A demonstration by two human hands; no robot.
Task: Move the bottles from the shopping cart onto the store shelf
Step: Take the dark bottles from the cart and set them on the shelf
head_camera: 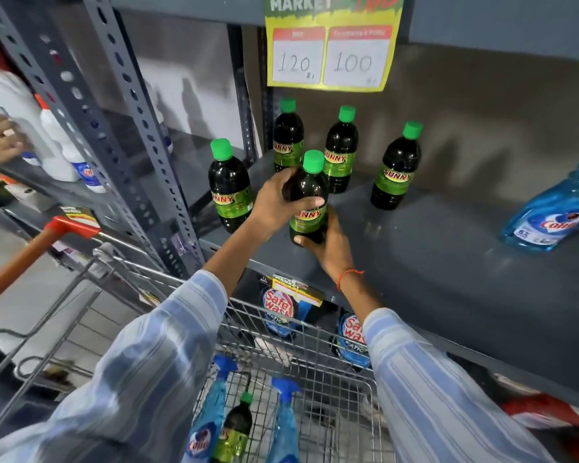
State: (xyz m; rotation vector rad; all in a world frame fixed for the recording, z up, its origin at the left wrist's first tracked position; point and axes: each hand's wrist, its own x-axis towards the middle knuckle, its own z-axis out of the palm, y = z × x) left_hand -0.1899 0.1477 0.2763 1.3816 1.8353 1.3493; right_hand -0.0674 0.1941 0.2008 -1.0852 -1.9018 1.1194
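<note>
I hold a dark bottle with a green cap and green label upright at the front of the grey store shelf. My left hand wraps its upper body and my right hand cups its base. Several matching bottles stand on the shelf: one to the left, two behind, one to the right. Below, the wire shopping cart holds another dark bottle between two blue spray bottles.
A blue cleaner bottle lies on the shelf at the right. A yellow price sign hangs above. Another person's hand touches white bottles on the left shelving. Blue pouches sit on the lower shelf. The cart handle is orange.
</note>
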